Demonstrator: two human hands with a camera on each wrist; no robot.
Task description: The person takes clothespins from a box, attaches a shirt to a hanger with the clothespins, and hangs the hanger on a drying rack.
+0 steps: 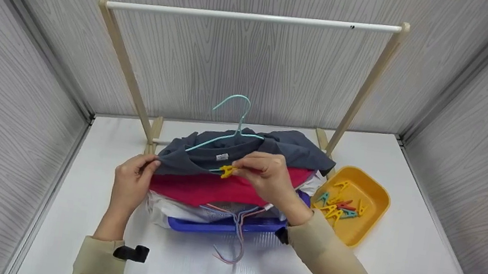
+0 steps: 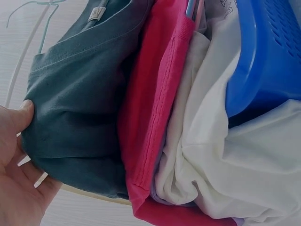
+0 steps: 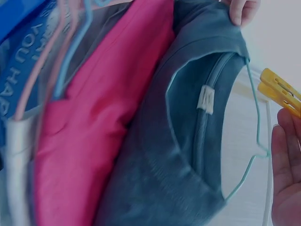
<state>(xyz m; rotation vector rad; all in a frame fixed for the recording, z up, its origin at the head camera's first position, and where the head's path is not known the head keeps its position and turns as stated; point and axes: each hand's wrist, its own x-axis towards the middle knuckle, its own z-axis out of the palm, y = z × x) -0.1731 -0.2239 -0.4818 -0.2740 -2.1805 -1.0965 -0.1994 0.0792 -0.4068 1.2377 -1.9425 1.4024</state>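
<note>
A dark grey-blue shirt (image 1: 290, 150) with a pale tag at its neck lies on top of the clothes pile, a mint-green wire hanger (image 1: 243, 113) inside its neckline. My left hand (image 1: 130, 181) pinches the shirt's left side between thumb and fingers; the left wrist view shows this hand (image 2: 21, 165) at the cloth's edge. Between the fingertips of my right hand (image 1: 269, 179) is a yellow clothespin (image 1: 227, 171), close to the neckline. In the right wrist view the clothespin (image 3: 282, 89) appears apart from the shirt (image 3: 141, 165).
Beneath lie a red-pink garment (image 1: 208, 189) and white cloth (image 1: 162, 207) over a blue basket (image 1: 231, 230). Pink and blue hangers (image 1: 239, 239) protrude in front. A yellow tray (image 1: 372, 226) holds several coloured clothespins at right. Behind stands a wooden rack with a white rod (image 1: 242, 16).
</note>
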